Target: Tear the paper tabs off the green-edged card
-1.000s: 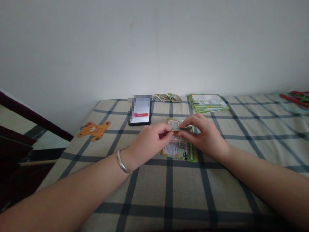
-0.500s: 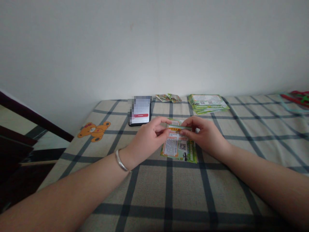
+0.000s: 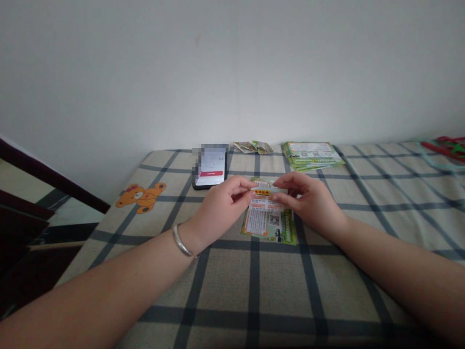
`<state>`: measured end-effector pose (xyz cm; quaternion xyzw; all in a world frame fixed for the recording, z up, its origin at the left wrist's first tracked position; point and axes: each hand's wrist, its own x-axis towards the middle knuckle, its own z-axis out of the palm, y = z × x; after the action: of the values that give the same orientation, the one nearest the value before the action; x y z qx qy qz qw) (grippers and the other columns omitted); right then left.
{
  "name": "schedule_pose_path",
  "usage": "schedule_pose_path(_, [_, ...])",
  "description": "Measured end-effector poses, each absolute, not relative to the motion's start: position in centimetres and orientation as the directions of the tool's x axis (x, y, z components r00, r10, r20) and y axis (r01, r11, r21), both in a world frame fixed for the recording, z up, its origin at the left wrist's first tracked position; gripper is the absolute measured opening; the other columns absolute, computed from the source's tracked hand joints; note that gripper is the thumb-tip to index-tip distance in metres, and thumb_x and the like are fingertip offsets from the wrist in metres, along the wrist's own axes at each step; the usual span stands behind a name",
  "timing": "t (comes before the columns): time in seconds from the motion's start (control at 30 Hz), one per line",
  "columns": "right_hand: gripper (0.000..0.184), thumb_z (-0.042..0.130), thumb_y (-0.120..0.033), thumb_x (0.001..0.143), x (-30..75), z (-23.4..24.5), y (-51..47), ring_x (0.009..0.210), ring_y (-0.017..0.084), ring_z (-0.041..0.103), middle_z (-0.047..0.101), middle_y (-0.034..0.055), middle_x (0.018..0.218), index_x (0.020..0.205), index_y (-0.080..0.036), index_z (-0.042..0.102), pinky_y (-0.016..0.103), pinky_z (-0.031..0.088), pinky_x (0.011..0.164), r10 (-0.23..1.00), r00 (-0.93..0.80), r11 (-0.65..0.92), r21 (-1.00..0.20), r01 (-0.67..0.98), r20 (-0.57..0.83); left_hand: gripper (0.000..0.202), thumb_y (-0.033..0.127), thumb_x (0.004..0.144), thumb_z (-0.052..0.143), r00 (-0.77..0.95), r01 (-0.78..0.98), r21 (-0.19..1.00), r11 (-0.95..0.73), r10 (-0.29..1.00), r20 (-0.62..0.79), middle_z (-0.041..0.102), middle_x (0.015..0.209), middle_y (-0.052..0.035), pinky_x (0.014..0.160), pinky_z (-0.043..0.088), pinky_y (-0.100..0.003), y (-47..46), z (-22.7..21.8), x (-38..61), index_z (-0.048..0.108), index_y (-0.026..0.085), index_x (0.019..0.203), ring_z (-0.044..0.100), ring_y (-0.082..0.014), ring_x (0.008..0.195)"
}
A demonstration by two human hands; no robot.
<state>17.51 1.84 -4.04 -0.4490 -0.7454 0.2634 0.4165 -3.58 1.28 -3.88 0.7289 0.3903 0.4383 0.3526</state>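
Note:
My left hand [image 3: 232, 199] pinches the left end of a small printed paper leaflet [image 3: 262, 192], which has a yellow band across its upper part and white printed panels below. At its right end, my right hand [image 3: 304, 196] has thumb and forefinger closed on the same leaflet. Under both hands a green-bordered printed sheet [image 3: 257, 224] with a QR code lies flat on the checked cloth. Whether the held leaflet and that sheet are one folded piece, I cannot tell. My fingers cover parts of the leaflet's ends.
Beyond my left hand lies a phone [image 3: 210, 167] with its screen lit. Small foil packets [image 3: 253, 147] and a pile of green-edged leaflets [image 3: 314, 154] rest near the wall. A bear picture [image 3: 141, 197] is at the left, red and green items [image 3: 450, 149] far right.
My right hand's fingers have risen slightly, and the leaflet's top edge has tilted so its yellow band looks shorter. The flat sheet, phone and pile have stayed put.

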Motion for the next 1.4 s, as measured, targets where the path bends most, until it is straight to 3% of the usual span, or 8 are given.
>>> schedule_pose_path(0.17, [0.024, 0.071, -0.037, 0.077, 17.6, -3.8, 1.7, 0.059, 0.012, 0.055, 0.066, -0.0003, 0.072, 0.092, -0.021, 0.061, 0.025, 0.044, 0.051, 0.902, -0.237, 0.432, -0.741, 0.514, 0.361, 0.008, 0.017, 0.087, 0.057, 0.293, 0.273, 0.862, -0.427, 0.891, 0.348, 0.070, 0.090, -0.0021, 0.073, 0.058, -0.023, 1.5, -4.1, -3.6, 0.059, 0.016, 0.095, 0.069, -0.0115, 0.081])
schedule_pose_path(0.4, [0.020, 0.069, -0.036, 0.079, 17.9, -4.6, 2.2, 0.066, 0.013, 0.060, 0.066, 0.0006, 0.079, 0.089, -0.021, 0.060, 0.027, 0.049, 0.057, 0.897, -0.253, 0.438, -0.799, 0.412, 0.362, 0.017, 0.016, 0.089, 0.055, 0.328, 0.262, 0.874, -0.410, 0.889, 0.319, 0.072, 0.093, -0.0033, 0.076, 0.058, -0.026, 1.4, -3.9, -3.7, 0.056, 0.016, 0.105, 0.070, -0.0135, 0.085])
schedule_pose_path(0.7, [0.022, 0.069, -0.039, 0.079, 17.8, -4.8, 2.3, 0.070, 0.016, 0.064, 0.069, 0.0026, 0.080, 0.088, -0.020, 0.062, 0.031, 0.052, 0.062, 0.909, -0.237, 0.410, -0.840, 0.355, 0.344, 0.012, 0.017, 0.088, 0.056, 0.305, 0.283, 0.863, -0.419, 0.892, 0.333, 0.071, 0.095, -0.0034, 0.076, 0.059, -0.026, 1.5, -4.1, -3.8, 0.057, 0.017, 0.101, 0.070, -0.0127, 0.084])
schedule_pose_path(0.93, [0.022, 0.068, -0.038, 0.080, 17.9, -4.5, 2.2, 0.069, 0.016, 0.064, 0.071, 0.0040, 0.082, 0.091, -0.019, 0.067, 0.030, 0.051, 0.060, 0.912, -0.230, 0.408, -0.802, 0.436, 0.339, 0.010, 0.020, 0.088, 0.057, 0.303, 0.309, 0.855, -0.416, 0.895, 0.327, 0.071, 0.093, -0.0040, 0.074, 0.059, -0.029, 1.8, -4.4, -3.9, 0.058, 0.016, 0.097, 0.070, -0.0138, 0.083])
schedule_pose_path(1.27, [0.012, 0.068, -0.033, 0.080, 18.0, -4.5, 2.5, 0.066, 0.015, 0.063, 0.071, 0.0018, 0.078, 0.083, -0.021, 0.068, 0.028, 0.048, 0.056, 0.917, -0.261, 0.395, -0.765, 0.509, 0.300, 0.006, 0.015, 0.086, 0.061, 0.365, 0.492, 0.719, -0.491, 0.866, 0.341, 0.071, 0.086, 0.0007, 0.068, 0.055, -0.024, 2.0, -4.0, -4.2, 0.064, 0.018, 0.090, 0.066, -0.0102, 0.072])
schedule_pose_path(1.4, [0.010, 0.067, -0.030, 0.080, 18.0, -4.5, 2.6, 0.065, 0.015, 0.063, 0.071, 0.0018, 0.077, 0.083, -0.021, 0.068, 0.027, 0.046, 0.055, 0.910, -0.295, 0.410, -0.728, 0.549, 0.291, 0.006, 0.016, 0.085, 0.062, 0.426, 0.610, 0.552, -0.569, 0.822, 0.378, 0.070, 0.084, 0.0004, 0.069, 0.051, -0.028, 2.2, -3.8, -4.3, 0.066, 0.019, 0.087, 0.064, -0.0138, 0.076])
